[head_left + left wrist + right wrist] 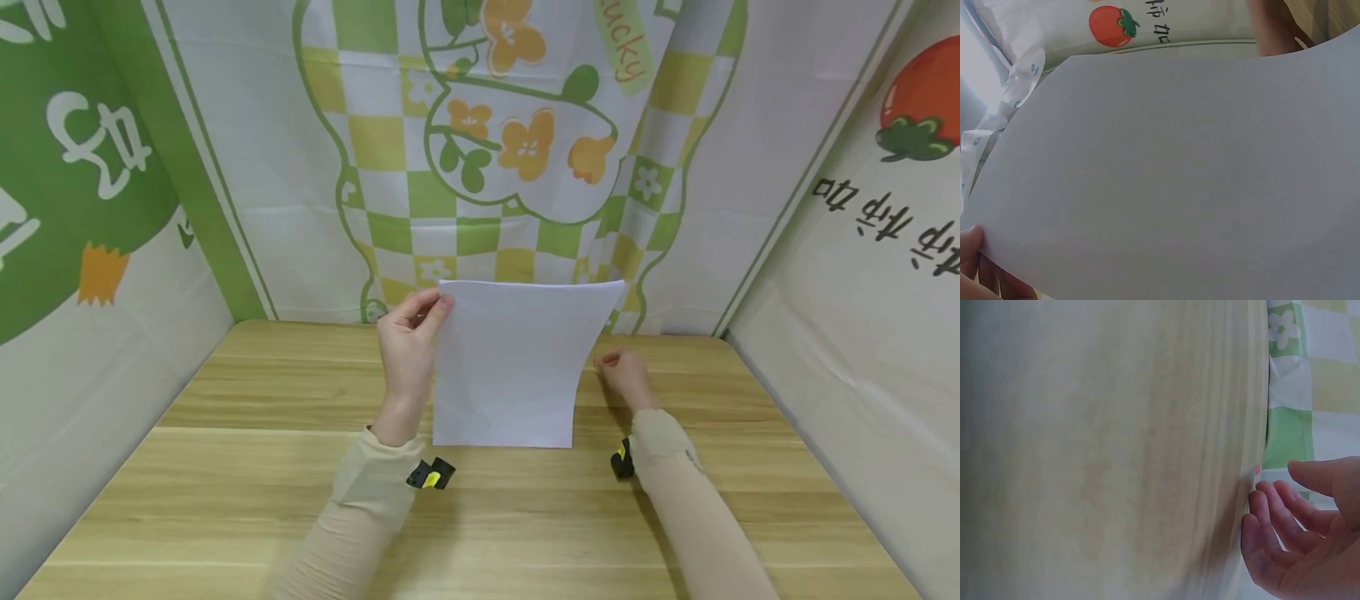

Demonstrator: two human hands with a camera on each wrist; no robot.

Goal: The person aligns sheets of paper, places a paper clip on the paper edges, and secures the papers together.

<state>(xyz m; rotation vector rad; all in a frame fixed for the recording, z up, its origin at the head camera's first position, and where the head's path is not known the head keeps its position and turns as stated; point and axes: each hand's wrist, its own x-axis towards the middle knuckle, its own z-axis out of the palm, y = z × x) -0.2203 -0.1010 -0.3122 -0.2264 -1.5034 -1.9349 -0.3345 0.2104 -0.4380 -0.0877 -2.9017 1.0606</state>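
Note:
A white sheet of paper (pixel 510 367) hangs upright over the table, its top right corner flaring outward. My left hand (pixel 411 333) pinches its top left corner between thumb and fingers. Up close in the left wrist view, the paper (pixel 1172 169) fills most of the picture, with the thumb on its face and the other fingers behind. To the right of the sheet, apart from it, my right hand (pixel 628 377) is low over the table's far part. Its fingers (pixel 1291 531) bend loosely and hold nothing, thumb apart from them.
The wood-grain table (pixel 517 533) stretches beneath both arms. A checked green and yellow curtain (pixel 465 233) hangs behind its far edge, with printed fabric walls on the left and right (pixel 862 333). Black and yellow wrist mounts (pixel 431 473) sit at both cuffs.

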